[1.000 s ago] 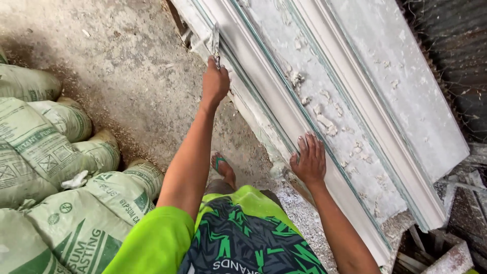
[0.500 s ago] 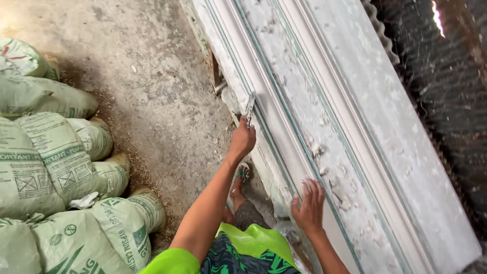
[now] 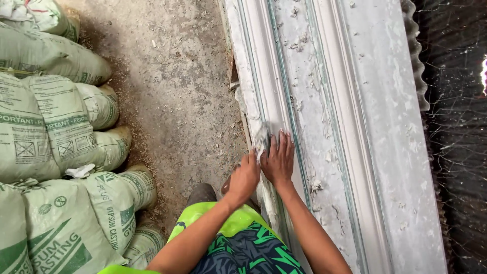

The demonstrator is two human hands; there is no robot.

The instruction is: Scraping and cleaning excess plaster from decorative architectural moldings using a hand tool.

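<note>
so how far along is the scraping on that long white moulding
Done: nothing looks finished; I can't tell which stretches were already scraped. In hand: the left hand works a plaster-caked scraper on the moulding edge, with the right hand pressed flat beside it. Left: dried plaster lumps dot the middle channel above and below the hands.

Left hand [image 3: 245, 177] drawn back from far up the moulding [image 3: 264, 101], now beside right hand [image 3: 278, 160].

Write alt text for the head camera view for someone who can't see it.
Seen from above, a person's left hand and right hand press a plaster-caked scraper against a long white moulded plaster cornice lying on a bench. Stacked green and grey sacks line the dusty concrete floor at left.
</note>
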